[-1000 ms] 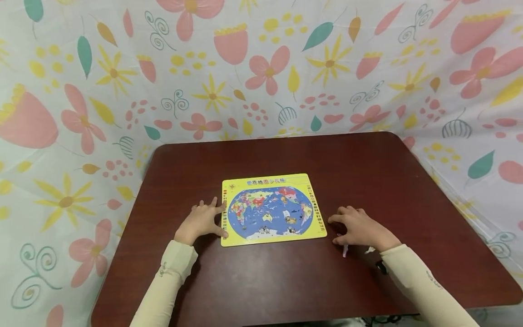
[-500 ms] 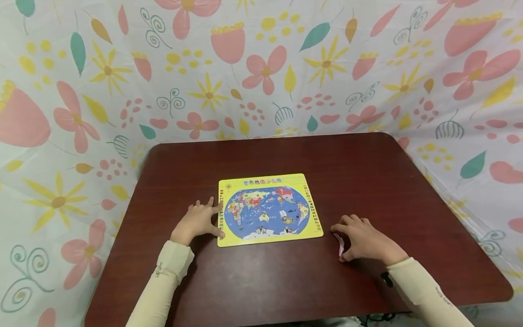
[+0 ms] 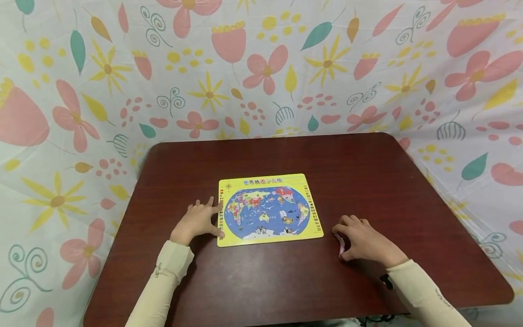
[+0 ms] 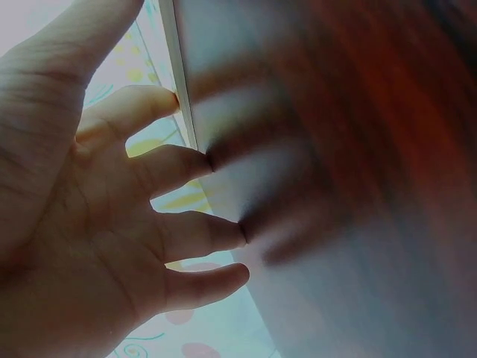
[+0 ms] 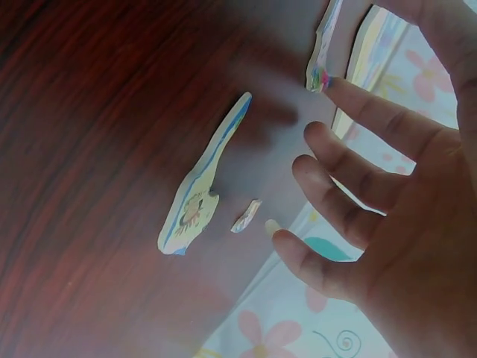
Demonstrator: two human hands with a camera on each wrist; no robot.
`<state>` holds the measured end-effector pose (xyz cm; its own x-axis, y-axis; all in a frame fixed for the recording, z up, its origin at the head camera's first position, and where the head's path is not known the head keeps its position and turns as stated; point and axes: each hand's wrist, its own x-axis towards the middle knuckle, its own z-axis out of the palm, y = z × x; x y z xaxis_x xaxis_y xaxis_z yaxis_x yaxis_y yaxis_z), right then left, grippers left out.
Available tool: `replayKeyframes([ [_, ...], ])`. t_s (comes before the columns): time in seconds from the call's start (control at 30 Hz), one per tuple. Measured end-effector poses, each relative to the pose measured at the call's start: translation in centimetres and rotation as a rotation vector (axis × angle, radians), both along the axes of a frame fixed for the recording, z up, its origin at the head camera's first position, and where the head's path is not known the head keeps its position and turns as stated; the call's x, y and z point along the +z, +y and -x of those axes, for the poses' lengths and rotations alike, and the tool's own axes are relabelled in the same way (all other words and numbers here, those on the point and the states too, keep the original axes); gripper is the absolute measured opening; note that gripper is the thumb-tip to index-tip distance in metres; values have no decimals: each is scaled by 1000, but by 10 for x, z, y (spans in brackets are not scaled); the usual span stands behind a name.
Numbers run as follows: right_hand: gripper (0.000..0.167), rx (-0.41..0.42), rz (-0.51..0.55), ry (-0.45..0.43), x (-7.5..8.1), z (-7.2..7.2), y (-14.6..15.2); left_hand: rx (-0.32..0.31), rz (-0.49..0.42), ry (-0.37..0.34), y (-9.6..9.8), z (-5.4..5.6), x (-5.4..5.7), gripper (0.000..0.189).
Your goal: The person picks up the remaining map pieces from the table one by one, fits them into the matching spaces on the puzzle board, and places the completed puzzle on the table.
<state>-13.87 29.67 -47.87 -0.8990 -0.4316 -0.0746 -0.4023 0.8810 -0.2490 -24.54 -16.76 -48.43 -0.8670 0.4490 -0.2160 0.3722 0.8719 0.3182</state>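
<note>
A yellow-bordered world map puzzle board (image 3: 267, 211) lies flat at the middle of the table. My left hand (image 3: 199, 221) is spread at its left edge, thumb and fingertips against the border. To the board's right, my right hand (image 3: 363, 240) holds a thin, pinkish puzzle piece (image 3: 341, 246) end to end between thumb and forefinger, low over the table. In the right wrist view, the forefinger touches one end of that piece while the other fingers stay apart. A longer puzzle piece (image 5: 195, 183) with an animal picture and a tiny piece (image 5: 246, 215) lie near the little finger.
The dark red-brown table (image 3: 265, 159) has rounded corners. Behind and beside it hangs a flower-print cloth (image 3: 265, 68). Black cables (image 3: 377, 319) show below the front edge.
My right hand has shifted slightly toward the front edge, and the thin puzzle piece now sits between its thumb and forefinger. The left hand stays at the board's edge.
</note>
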Motion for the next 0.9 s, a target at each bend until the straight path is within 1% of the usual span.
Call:
replayKeyframes([
  [0.1, 43, 9, -19, 13, -1, -2, 0, -5, 7, -10, 1, 0, -1, 104],
  [0.2, 49, 4, -25, -5, 1, -5, 1, -4, 8, -12, 3, -1, -1, 105],
  [0.3, 59, -6, -18, -35, 3, -7, 4, -2, 5, -8, 3, -1, 0, 105],
  [0.4, 62, 9, -6, -53, 5, -9, 8, 11, 6, -24, 3, 0, 2, 105],
  [0.5, 64, 40, 15, -68, 7, -9, 13, 6, 18, -26, 3, 0, 3, 106],
  [0.6, 67, 64, 15, -65, 9, -9, 15, -1, 26, -17, 2, 1, 3, 106],
  [0.7, 67, 70, -6, -51, 9, -9, 17, 0, 28, -15, 2, 1, 3, 106],
  [0.9, 63, 94, -14, -35, 7, -7, 20, 2, 30, -21, 3, 0, 5, 105],
])
